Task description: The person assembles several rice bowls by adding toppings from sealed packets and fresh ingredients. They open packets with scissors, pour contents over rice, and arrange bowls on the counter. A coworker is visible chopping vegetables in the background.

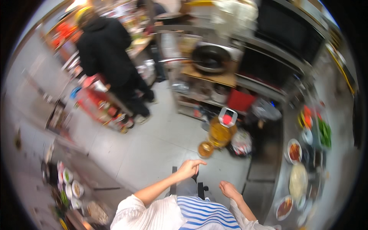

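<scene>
My left hand (189, 169) hangs in front of my body above the floor, with a finger stretched out to the right and nothing seen in it. Lower and to the right is my right hand (229, 189), its fingers curled in and no object showing. Neither hand touches anything. Beyond the left hand, on the floor, stand a big clear jug of yellow oil (221, 134) and a small round amber container (206, 149). A blue-striped apron (207, 214) covers my front.
On the right, a steel counter holds a pale oval dish (298, 180), bowls of red food (294, 151) and green vegetables (324, 132). A black wok (211, 57) rests on the shelf ahead. A person in black (105, 53) stands far left. Several small bowls (77, 189) line the left counter.
</scene>
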The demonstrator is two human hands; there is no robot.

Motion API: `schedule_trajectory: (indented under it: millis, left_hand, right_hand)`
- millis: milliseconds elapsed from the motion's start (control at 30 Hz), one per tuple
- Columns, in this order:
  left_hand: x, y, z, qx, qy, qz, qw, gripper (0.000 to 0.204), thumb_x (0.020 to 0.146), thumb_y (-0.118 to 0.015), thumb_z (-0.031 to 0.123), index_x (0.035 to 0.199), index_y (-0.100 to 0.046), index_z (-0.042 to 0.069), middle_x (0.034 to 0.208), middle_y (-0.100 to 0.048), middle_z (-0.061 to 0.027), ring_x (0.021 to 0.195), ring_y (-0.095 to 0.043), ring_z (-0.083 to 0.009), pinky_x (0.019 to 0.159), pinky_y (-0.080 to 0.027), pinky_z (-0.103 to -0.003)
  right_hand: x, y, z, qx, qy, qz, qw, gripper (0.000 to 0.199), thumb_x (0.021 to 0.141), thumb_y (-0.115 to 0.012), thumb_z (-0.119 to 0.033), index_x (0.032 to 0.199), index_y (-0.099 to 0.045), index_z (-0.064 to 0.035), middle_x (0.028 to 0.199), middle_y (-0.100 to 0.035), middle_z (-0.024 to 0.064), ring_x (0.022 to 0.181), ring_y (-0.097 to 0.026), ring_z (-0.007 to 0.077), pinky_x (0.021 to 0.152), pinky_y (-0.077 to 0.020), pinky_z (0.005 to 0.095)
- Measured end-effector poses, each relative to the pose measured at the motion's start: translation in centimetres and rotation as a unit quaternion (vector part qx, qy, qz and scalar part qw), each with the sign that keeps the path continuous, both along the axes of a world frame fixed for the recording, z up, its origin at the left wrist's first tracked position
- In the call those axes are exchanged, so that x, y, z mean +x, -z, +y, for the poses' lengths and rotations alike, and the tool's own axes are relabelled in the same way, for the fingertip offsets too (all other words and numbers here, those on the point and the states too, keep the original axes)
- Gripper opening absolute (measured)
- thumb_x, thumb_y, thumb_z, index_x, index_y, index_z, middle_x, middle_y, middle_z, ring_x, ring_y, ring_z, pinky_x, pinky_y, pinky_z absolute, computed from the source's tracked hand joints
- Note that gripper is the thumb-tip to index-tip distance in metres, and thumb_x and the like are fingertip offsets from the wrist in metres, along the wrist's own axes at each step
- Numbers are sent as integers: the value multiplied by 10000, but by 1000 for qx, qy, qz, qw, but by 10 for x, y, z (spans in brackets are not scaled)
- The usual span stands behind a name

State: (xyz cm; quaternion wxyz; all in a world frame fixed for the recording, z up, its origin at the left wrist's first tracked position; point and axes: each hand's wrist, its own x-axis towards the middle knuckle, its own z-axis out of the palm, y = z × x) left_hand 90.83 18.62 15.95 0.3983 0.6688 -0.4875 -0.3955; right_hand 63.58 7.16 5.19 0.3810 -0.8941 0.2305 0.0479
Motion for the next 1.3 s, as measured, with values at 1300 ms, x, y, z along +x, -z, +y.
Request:
schedule_trajectory:
  millis: [1300]
  left_hand:
    - [877, -269, 444, -594, -501, -441, 449, 390, 814, -613, 113, 1162, -539, -46, 1014, -539, -108, 764, -449, -137, 675, -373, -238]
  right_hand:
    - [1135, -124, 250, -54, -502, -250, 826, 118, 857, -570, -142, 891, -595, -33, 800, -589, 131, 792, -598, 329, 705, -487, 416]
